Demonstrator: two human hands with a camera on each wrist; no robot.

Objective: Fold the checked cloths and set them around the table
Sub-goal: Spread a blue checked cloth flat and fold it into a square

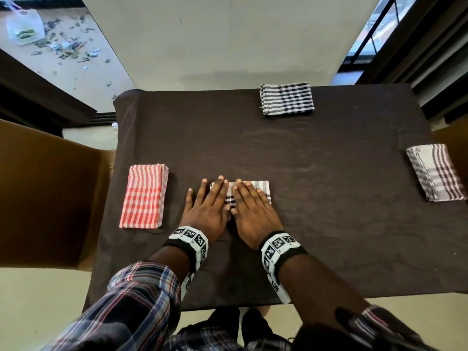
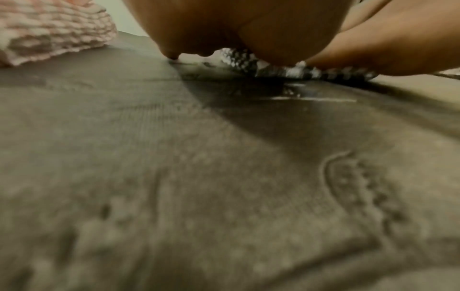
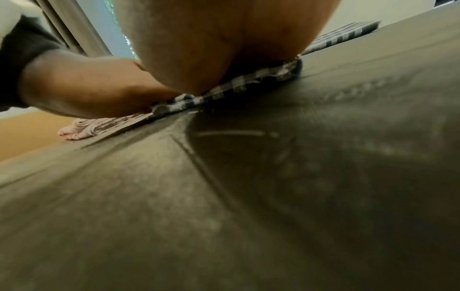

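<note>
A folded grey-and-white checked cloth (image 1: 262,189) lies at the near middle of the dark-covered table (image 1: 329,224). My left hand (image 1: 207,206) and right hand (image 1: 249,211) press flat on it side by side with straight fingers, covering most of it. Both wrist views show the palms on the cloth (image 2: 293,71) (image 3: 224,88). A folded red checked cloth (image 1: 144,196) sits at the left. A black-and-white one (image 1: 287,98) lies at the far edge. A brown-and-white one (image 1: 434,172) lies at the right edge.
An open cardboard box (image 1: 43,198) stands against the table's left side. A wall rises behind the table. Litter and a plastic bag (image 1: 24,27) lie on the floor at the far left. A dark window frame (image 1: 405,39) stands at the far right.
</note>
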